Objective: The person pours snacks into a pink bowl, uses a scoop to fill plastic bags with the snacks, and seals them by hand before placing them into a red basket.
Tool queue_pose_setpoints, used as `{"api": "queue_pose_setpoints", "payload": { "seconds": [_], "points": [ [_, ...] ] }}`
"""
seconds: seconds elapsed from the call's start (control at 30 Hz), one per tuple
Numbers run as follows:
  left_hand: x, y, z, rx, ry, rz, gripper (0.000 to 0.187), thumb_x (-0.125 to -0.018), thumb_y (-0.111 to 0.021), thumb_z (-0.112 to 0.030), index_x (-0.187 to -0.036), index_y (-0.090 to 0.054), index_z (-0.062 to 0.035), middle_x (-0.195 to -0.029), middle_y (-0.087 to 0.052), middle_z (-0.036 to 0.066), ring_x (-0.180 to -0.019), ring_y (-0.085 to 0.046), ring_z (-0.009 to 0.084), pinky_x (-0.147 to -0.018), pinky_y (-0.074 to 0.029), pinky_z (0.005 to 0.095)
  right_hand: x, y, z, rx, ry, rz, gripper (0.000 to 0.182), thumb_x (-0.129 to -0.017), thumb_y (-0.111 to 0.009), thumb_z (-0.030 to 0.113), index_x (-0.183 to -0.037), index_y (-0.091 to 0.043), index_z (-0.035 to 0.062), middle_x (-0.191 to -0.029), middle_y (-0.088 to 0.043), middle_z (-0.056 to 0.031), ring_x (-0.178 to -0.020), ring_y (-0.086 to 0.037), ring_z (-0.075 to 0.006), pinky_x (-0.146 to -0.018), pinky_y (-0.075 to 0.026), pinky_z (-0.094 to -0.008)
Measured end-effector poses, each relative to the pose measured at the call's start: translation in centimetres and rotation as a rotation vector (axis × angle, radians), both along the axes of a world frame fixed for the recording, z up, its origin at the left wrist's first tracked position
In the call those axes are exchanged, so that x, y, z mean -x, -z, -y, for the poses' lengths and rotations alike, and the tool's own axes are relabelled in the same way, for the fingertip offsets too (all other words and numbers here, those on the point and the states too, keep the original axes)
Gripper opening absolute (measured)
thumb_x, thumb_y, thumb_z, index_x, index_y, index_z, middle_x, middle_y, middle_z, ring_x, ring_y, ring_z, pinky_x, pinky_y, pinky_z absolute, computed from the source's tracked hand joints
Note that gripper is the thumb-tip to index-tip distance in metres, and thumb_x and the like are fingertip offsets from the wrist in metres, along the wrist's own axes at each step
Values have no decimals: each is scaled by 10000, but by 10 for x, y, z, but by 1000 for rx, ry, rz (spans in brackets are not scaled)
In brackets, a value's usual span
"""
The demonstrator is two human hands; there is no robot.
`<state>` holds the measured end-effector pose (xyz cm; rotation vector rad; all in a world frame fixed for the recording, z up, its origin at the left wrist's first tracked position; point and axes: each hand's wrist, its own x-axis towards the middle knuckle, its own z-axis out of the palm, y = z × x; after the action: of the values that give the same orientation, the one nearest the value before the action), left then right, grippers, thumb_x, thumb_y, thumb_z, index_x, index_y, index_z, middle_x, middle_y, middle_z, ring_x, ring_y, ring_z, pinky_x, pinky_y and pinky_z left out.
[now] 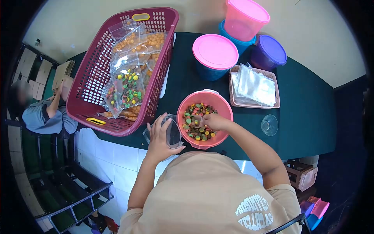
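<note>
My left hand (160, 136) holds a small clear plastic bag (172, 132) open at the near edge of the dark green table (307, 117). Right beside it stands a pink tub (222, 109) filled with multicoloured round candies (194, 134). My right hand (215, 121) is inside the tub, fingers closed around a small clear scoop (197, 121) among the candies.
A maroon basket (89, 82) at left holds several filled candy and snack bags. A brown tray of empty clear bags (255, 86), lidded pink, blue and purple tubs (215, 51), and a small clear cup (269, 124) stand behind. Another person (43, 113) sits at far left.
</note>
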<state>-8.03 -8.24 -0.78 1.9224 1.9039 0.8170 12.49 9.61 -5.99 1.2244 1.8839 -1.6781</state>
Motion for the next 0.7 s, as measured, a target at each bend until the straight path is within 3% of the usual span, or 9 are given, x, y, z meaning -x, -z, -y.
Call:
{"api": "queue_pose_setpoints", "payload": {
  "seconds": [0.13,0.2,0.23,0.27,0.33,0.37,0.53,0.7],
  "points": [
    [1,-3,-1,24,-15,-47,1104,-535,-875,-395,-1403,-220,-207,-1478,-259,143,-1368,-257,385,-1085,-66,664,2,8,5,-278,-137,-68,314,-954,-468,304,-1088,-607,56,-895,-656,-183,-841,-646,-327,-752,-485,-439],
    [1,-5,-3,22,-8,-48,1103,-532,-877,-391,-1402,-225,-205,-1477,-261,145,-1364,-260,388,-1085,-67,663,3,12,17,-566,-271,22,323,-947,-499,335,-1089,-615,69,-910,-650,-167,-814,-640,-315,-729,-478,-428],
    [1,-4,-3,18,-6,-50,1104,-531,-877,-390,-1402,-225,-201,-1477,-261,145,-1362,-263,390,-1085,-66,664,4,15,13,-491,-297,-63,340,-950,-509,353,-1086,-613,59,-856,-637,-120,-727,-619,-242,-680,-477,-380],
    [0,-3,-2,14,-4,-51,1106,-530,-878,-388,-1402,-225,-198,-1477,-262,144,-1360,-266,392,-1085,-66,665,4,17,9,-486,-295,-61,340,-950,-509,353,-1086,-613,59,-856,-637,-120,-727,-619,-242,-680,-477,-380],
    [1,-2,-2,12,-3,-44,1104,-531,-878,-385,-1402,-225,-198,-1478,-262,143,-1361,-266,390,-1085,-64,665,1,18,-1,-49,30,-154,311,-962,-502,304,-1089,-604,39,-801,-607,-77,-695,-587,-175,-654,-476,-335],
    [1,-2,-2,9,-7,-38,1102,-533,-878,-382,-1402,-226,-198,-1478,-262,142,-1362,-266,389,-1085,-62,665,-3,24,-4,35,90,-198,282,-949,-480,270,-994,-623,31,-751,-593,-61,-644,-570,-141,-595,-487,-318],
    [1,-9,-3,0,-17,-53,1097,-536,-879,-373,-1402,-229,-198,-1479,-267,141,-1370,-260,379,-1094,-55,651,-11,-5,-4,89,-24,-113,257,-939,-459,229,-991,-626,41,-768,-608,-41,-642,-570,-133,-575,-492,-316],
    [2,-13,-4,-28,-25,-53,1095,-533,-881,-366,-1401,-238,-190,-1478,-271,143,-1377,-254,371,-1101,-46,642,-14,1,-2,80,-2,-71,252,-923,-467,214,-999,-623,32,-817,-621,-35,-658,-585,-139,-592,-512,-333]
  ]
}}
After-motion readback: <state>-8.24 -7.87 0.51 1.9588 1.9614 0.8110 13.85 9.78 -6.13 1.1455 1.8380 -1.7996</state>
